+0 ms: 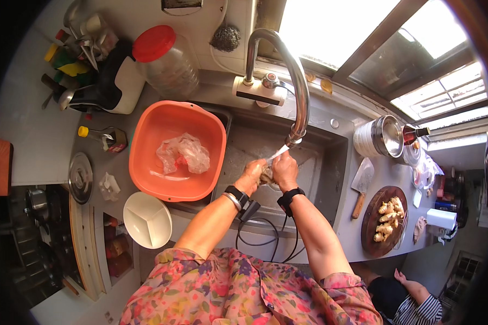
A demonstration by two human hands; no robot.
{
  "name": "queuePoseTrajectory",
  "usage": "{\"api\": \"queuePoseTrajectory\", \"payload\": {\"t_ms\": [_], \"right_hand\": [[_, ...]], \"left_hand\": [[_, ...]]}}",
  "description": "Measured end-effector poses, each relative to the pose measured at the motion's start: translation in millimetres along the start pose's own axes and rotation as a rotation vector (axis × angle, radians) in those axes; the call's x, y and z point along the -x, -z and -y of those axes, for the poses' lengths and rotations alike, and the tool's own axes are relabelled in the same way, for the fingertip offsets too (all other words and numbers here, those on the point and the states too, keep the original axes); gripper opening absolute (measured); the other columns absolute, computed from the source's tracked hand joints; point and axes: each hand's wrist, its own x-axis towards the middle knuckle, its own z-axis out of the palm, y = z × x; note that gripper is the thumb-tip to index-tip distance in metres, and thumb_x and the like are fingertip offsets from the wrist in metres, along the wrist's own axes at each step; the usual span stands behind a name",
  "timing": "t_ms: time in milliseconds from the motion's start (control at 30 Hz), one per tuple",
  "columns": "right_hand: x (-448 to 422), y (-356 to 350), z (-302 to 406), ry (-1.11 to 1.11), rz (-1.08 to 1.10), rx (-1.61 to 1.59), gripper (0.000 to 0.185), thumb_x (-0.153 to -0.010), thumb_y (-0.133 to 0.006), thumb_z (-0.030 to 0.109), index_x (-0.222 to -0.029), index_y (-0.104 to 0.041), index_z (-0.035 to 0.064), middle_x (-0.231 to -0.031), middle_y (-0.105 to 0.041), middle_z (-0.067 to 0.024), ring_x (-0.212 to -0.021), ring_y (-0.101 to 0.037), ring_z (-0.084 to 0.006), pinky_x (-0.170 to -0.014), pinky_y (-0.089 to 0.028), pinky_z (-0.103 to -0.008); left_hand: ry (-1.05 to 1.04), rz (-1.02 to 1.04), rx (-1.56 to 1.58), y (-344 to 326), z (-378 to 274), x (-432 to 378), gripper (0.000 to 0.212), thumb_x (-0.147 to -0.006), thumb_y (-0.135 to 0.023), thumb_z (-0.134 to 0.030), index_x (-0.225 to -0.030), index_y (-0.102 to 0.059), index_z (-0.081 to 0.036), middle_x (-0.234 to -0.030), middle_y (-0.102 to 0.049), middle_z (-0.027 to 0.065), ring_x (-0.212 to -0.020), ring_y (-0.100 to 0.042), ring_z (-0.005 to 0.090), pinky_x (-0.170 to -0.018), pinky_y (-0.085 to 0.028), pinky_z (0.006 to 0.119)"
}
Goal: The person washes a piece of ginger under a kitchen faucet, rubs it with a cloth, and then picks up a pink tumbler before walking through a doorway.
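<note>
Over the steel sink (329,178), my left hand (250,175) and my right hand (285,170) are close together. Between them they grip a small, wet, brownish-grey item (266,175), mostly covered by the fingers; I cannot tell whether it is a cloth or something else. Water (279,151) runs from the curved chrome faucet (302,93) onto the hands. An orange plastic basin (178,111) stands to the left, over the sink's left part, with a crumpled clear plastic bag (183,154) inside.
On the right counter lie a cleaver (362,180) and a round wooden board (370,227) bearing ginger (388,217). Metal bowls (390,136) stand behind. At left are a divided white dish (147,221), a pot lid (81,178) and a sauce bottle (113,139). Another person (415,300) is at lower right.
</note>
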Motion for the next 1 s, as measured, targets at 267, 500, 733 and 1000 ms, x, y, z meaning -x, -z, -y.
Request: {"api": "queuePoseTrajectory", "payload": {"t_ms": [267, 500, 733, 1000], "right_hand": [[3.4, 13.5, -60.7, -0.167, 0.62, -0.854, 0.047, -0.082, -0.065, 0.015, -0.127, -0.053, 0.0042, -0.105, -0.063, -0.0063, -0.097, -0.059, -0.0162, -0.086, -0.045, -0.0303], [-1.3, 42.2, -40.5, -0.102, 0.634, -0.726, 0.029, -0.081, -0.069, 0.015, -0.105, -0.063, 0.0017, -0.087, -0.066, -0.0056, -0.083, -0.06, -0.013, -0.076, -0.048, -0.028], [1.0, 58.3, -34.5, -0.02, 0.416, -0.809, 0.018, -0.089, -0.063, 0.019, -0.093, -0.06, 0.0022, -0.083, -0.06, 0.0012, -0.079, -0.052, -0.0058, -0.072, -0.042, -0.0218], [7.0, 80.0, -7.9, 0.171, 0.506, -0.693, 0.024, -0.085, -0.068, 0.023, -0.097, -0.06, 0.0034, -0.087, -0.062, 0.0, -0.079, -0.054, -0.0061, -0.072, -0.045, -0.0223]], "left_hand": [[-0.164, -0.043, -0.108, 5.8, -31.7, 13.9, 0.039, -0.075, -0.061, 0.001, -0.112, -0.049, -0.001, -0.089, -0.061, 0.0101, -0.067, -0.063, 0.0173, -0.05, -0.051, 0.027], [-0.113, -0.047, -0.229, -13.5, -37.1, 32.5, 0.047, -0.069, -0.058, 0.004, -0.114, -0.045, -0.003, -0.092, -0.059, 0.0112, -0.074, -0.062, 0.0186, -0.057, -0.052, 0.028], [-0.451, -0.204, -0.544, -0.2, -38.5, 31.7, 0.025, -0.072, -0.072, -0.013, -0.093, -0.066, -0.001, -0.086, -0.068, 0.0091, -0.074, -0.063, 0.0161, -0.064, -0.051, 0.031], [-0.6, -0.057, -0.596, -27.1, -62.0, 47.0, 0.02, -0.079, -0.069, -0.02, -0.077, -0.065, -0.001, -0.07, -0.066, 0.0048, -0.068, -0.059, 0.0102, -0.06, -0.047, 0.028]]}}
